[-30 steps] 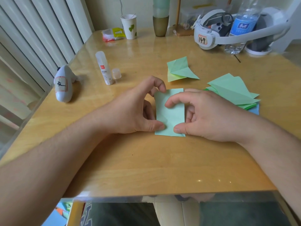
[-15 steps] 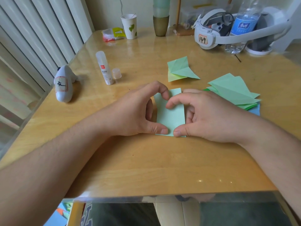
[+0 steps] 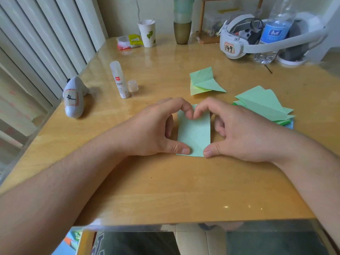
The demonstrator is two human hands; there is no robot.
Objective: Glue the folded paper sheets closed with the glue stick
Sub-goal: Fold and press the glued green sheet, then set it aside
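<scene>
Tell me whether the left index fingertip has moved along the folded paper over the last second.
Yes. The left hand has slid its index fingertip rightward along the folded paper's far edge, away from the glue stick, to meet the right hand's fingertip.

Bare table (image 3: pixel 165 181) lies near; glue stick (image 3: pixel 119 80) and paper stack (image 3: pixel 265 105) flank it.

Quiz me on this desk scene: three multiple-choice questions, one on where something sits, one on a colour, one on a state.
1. Where is the glue stick?
A. in the left hand
B. standing on the table, left of the hands
C. on the paper stack

2. What colour is the folded paper under the fingers?
A. light green
B. red
C. white

3. Is the glue stick capped?
A. capped
B. uncapped
C. lying capped on its side

Answers: B, it stands apart from the left hand and right hand; A, the sheet is pale green; B, its clear cap sits beside it.
</scene>
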